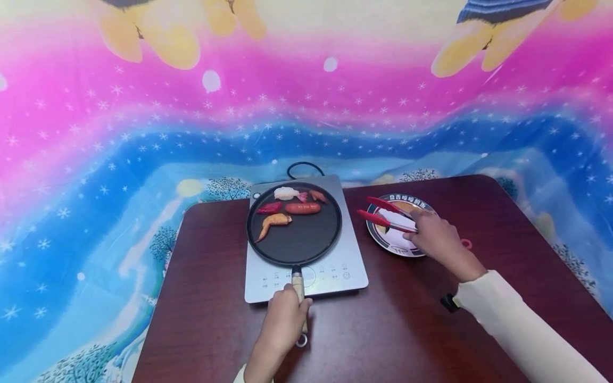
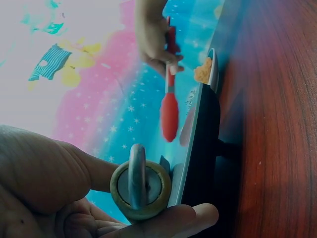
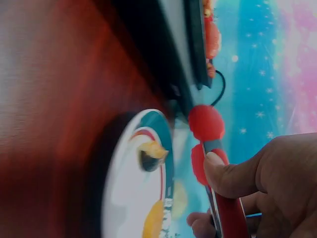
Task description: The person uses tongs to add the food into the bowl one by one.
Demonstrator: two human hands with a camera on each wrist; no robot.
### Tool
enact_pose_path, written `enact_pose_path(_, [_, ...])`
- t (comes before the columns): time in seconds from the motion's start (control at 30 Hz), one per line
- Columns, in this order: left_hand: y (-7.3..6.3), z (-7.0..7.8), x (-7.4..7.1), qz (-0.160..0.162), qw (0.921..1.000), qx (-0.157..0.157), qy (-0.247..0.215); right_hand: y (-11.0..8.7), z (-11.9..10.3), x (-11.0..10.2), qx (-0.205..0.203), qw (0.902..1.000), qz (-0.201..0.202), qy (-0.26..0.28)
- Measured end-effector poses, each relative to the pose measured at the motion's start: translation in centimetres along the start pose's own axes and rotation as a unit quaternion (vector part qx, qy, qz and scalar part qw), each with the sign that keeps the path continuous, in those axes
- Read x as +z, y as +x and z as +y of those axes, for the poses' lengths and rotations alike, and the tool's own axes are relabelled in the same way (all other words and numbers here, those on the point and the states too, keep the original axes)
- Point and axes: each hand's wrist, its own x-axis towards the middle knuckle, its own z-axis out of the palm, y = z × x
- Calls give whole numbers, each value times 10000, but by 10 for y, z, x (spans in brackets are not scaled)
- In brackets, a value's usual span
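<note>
My left hand [image 1: 283, 319] grips the wooden handle [image 1: 298, 284] of a flat black frying pan [image 1: 297, 244]. In the pan lie a sausage [image 1: 303, 208], a bent chicken wing [image 1: 274, 223], a dark red piece [image 1: 270, 208], a white-and-pink piece [image 1: 286, 193] and a small orange-brown piece [image 1: 317, 196]. My right hand [image 1: 436, 236] holds red-tipped tongs [image 1: 372, 217] above a patterned plate [image 1: 402, 252]. The tongs' tips stand apart, with nothing seen between them. On the plate, the right wrist view shows a yellow-and-dark piece [image 3: 152, 156] and an orange-yellow piece [image 3: 152, 220], partly cut off.
Beneath the pan is a silver induction cooker [image 1: 355, 268], its black cable [image 1: 306, 163] looping behind it. Both cooker and plate stand on a dark red wooden table [image 1: 206, 298]. A colourful printed cloth [image 1: 297, 106] hangs behind the table.
</note>
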Motion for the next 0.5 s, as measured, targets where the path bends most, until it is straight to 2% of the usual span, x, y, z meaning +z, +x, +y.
enact_pose_path(0.27, [-1,0,-1,30,10000,22,9,-16,7,14,462,9989,-100,-48])
enact_pose_path(0.5, [-1,0,0,-53,9999,-15,-92,-23,8,24,559,9984,-56,-105])
